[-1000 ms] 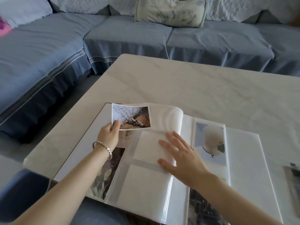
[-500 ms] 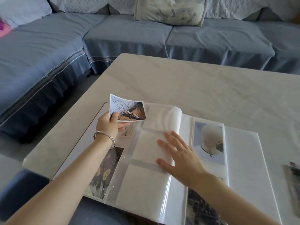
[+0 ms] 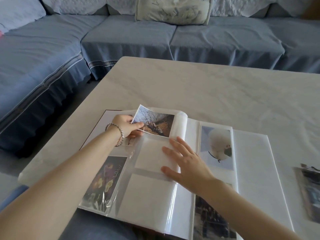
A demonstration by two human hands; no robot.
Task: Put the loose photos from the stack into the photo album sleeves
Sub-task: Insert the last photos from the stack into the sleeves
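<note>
The photo album (image 3: 251, 170) lies open on the marble table (image 3: 207, 87). My left hand (image 3: 125, 126) pinches the left end of a loose photo of bare branches (image 3: 155, 123), which lies tilted over the top sleeve of the left page. My right hand (image 3: 185, 161) presses flat, fingers spread, on the left page near the spine, over an empty sleeve (image 3: 149, 153). A flower photo (image 3: 103, 181) fills a lower left sleeve. A portrait photo (image 3: 218, 144) sits in the right page. The stack of loose photos (image 3: 310, 191) lies at the right edge.
A blue sofa (image 3: 121, 35) wraps round the table's far and left sides, with a pale cushion (image 3: 173, 9) on it. The table's left edge runs close to the album. Bare marble stretches beyond the album.
My left hand has swung the branch photo rightwards and laid it lower, across the top of the left page. My right hand stays pressed on the page.
</note>
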